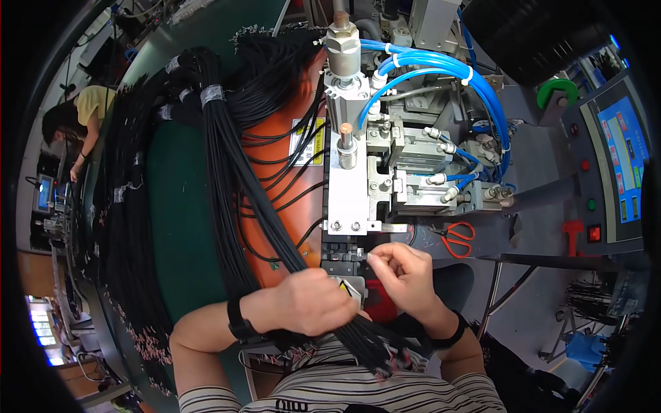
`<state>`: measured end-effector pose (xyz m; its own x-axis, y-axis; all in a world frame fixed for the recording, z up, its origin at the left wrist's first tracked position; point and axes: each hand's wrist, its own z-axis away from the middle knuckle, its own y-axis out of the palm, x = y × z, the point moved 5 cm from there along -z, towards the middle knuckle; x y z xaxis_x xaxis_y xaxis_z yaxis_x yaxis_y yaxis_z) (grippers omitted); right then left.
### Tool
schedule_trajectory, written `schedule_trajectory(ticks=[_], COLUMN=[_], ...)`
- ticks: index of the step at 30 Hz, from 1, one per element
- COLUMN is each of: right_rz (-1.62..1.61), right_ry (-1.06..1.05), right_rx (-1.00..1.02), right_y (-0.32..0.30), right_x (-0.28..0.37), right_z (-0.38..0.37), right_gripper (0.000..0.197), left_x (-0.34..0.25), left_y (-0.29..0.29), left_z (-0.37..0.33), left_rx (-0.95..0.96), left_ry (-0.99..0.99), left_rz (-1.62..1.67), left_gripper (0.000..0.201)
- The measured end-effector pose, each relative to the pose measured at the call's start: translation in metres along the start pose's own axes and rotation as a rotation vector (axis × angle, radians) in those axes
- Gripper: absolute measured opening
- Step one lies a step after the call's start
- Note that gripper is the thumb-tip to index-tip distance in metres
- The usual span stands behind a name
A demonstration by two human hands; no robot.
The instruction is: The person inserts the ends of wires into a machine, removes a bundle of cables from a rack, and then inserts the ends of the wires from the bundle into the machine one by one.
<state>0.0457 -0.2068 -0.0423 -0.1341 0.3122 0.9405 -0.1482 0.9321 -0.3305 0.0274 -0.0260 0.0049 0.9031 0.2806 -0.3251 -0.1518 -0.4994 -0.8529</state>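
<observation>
My left hand [317,301] is closed around a thick bundle of black cables [272,230]. Below that fist the stripped, reddish cable ends fan out in front of my striped shirt. My right hand [407,274] is pinched, thumb against forefinger, beside the small dark fixture [339,252] at the front of the machine. What lies between those fingertips is too small to make out. Above the fixture stands a metal press [348,186] with cylinders and blue air hoses [485,86]. Several single black cables cross the orange surface [275,155] toward it.
More tied black cable bundles [127,227] hang over the green tabletop [182,213] at left. Red-handled scissors [456,239] lie right of the press. A control panel with a screen [622,158] stands far right. Another person [86,117] sits at the far left.
</observation>
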Motion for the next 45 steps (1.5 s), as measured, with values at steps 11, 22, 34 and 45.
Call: schedule_trajectory(ticks=[11, 22, 34, 45], right_rz=[-0.649, -0.81, -1.166, 0.069], right_ry=[-0.049, 0.01, 0.007, -0.497], right_rx=[0.215, 0.099, 0.417, -0.273], right_y=[0.013, 0.021, 0.021, 0.02], right_x=[0.009, -0.001, 0.001, 0.034], right_z=[0.009, 0.009, 0.002, 0.015], right_gripper=[0.024, 0.019, 0.019, 0.027], left_x=[0.018, 0.01, 0.022, 0.007], left_y=[-0.013, 0.0, -0.003, 0.0], left_z=[-0.008, -0.011, -0.009, -0.012], left_rx=[-0.059, -0.046, -0.114, -0.151], left_ry=[-0.231, -0.358, -0.237, -0.36], left_rz=[0.084, 0.141, 0.406, 0.162], left_gripper=[0.056, 0.05, 0.037, 0.045])
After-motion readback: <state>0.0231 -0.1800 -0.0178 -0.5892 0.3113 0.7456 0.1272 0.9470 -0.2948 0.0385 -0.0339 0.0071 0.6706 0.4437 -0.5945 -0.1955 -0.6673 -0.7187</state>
